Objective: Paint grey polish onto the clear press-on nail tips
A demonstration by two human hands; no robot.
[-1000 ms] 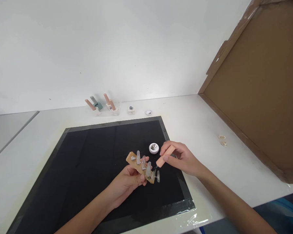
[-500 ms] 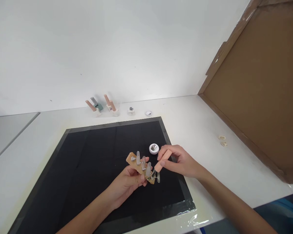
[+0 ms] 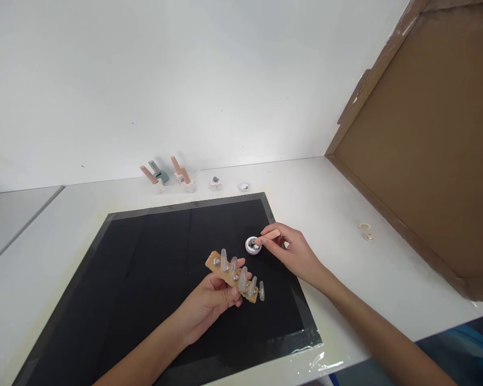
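Observation:
My left hand [image 3: 215, 300] is closed around a tan nail-tip stand [image 3: 211, 259] and holds it tilted above the black mat. Several clear false nails [image 3: 243, 279] stick up from silver mounts along it. Between its fingertips and thumb, my right hand [image 3: 295, 249] grips a nail polish brush by its peach cap handle [image 3: 270, 236]. The brush end points down into a small round white pot [image 3: 248, 250] with dark or silvery contents, and its bristle tip cannot be made out. The pot sits on the mat, just beyond the stand.
A black mat [image 3: 153, 268] with taped edges covers the white table. Several nail polish bottles [image 3: 188, 182] line the back, beside a capless bottle [image 3: 216, 185] and a small round white lid or dish [image 3: 244, 187]. Two small cream pieces [image 3: 366, 231] lie right, near a cardboard panel [image 3: 422, 150].
My right hand has moved the brush up and away from the false nails to the round pot, laying its handle flatter. My left hand and the stand have barely moved.

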